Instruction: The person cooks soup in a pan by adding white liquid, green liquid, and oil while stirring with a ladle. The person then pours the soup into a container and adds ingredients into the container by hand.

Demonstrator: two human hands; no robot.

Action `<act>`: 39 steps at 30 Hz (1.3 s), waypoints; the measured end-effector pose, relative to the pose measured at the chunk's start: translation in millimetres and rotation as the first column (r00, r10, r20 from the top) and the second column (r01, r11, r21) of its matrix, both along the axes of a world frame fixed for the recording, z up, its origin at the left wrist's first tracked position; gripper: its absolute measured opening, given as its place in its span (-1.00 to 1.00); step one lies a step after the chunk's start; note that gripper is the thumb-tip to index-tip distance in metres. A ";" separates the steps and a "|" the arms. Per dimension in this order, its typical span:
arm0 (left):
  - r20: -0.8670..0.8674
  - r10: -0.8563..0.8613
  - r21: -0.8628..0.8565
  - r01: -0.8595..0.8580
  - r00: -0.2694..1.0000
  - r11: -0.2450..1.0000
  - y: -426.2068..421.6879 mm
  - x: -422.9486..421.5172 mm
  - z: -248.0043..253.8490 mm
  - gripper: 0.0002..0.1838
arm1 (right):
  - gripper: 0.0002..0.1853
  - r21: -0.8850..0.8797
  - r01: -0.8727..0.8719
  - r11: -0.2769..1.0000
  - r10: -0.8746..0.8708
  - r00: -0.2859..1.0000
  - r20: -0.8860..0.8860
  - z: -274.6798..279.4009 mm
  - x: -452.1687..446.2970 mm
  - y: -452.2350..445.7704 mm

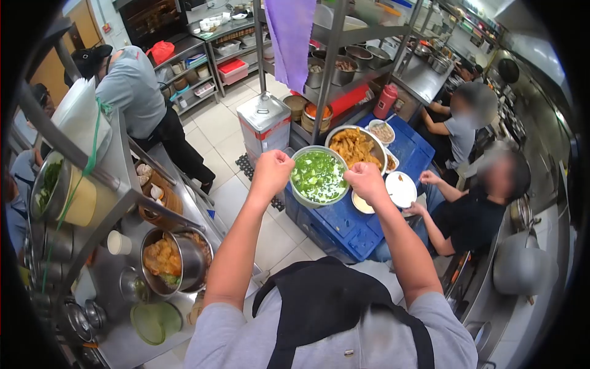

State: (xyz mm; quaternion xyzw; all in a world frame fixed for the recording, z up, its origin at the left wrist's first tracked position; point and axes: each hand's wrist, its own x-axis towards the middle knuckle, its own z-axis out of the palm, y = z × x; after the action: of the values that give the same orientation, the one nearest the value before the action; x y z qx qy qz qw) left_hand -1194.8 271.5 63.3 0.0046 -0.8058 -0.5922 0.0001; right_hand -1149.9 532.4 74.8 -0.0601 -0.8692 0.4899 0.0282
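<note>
Between my two hands, at arm's length, is a clear round container (319, 176) of chopped green herbs or scallions in liquid. My left hand (275, 172) pinches its rim on the left. On the opposite side, my right hand (367, 183) grips the rim with fingers closed. The container hangs above the near left part of a blue cooler-like chest (344, 229). Just behind it on the chest stands a large metal bowl of fried food (356, 147).
At right, a seated person in black (470, 209) is by a white plate (401, 189). Another person (458, 126) sits behind. A metal tin (263, 117) stands near the shelf post. On the left counter are a steel pot of food (166, 261) and a green tub (155, 322).
</note>
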 end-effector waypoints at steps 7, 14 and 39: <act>-0.016 0.046 -0.053 -0.047 0.999 0.998 -7.6 -99.7 -4.0 -0.81 | -0.72 0.012 -0.047 0.999 0.047 0.999 0.025 4.3 -108.2 -6.2; -0.046 0.136 -0.066 -0.139 0.990 0.988 -21.6 -197.2 -15.7 -0.81 | -0.73 0.071 -0.139 0.988 0.142 0.989 -0.037 -11.0 -236.9 -15.3; -0.003 -0.034 -0.132 0.033 0.999 0.991 -235.0 -598.6 -36.6 -0.86 | -0.70 -0.017 0.023 1.000 -0.023 1.000 -0.006 -59.6 -611.5 -228.4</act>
State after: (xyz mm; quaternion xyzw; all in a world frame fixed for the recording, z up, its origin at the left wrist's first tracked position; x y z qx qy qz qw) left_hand -1793.4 36.5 26.7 -0.0104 -0.8431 -0.5376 -0.0075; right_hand -1761.4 304.0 15.2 -0.0688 -0.8641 0.4973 0.0359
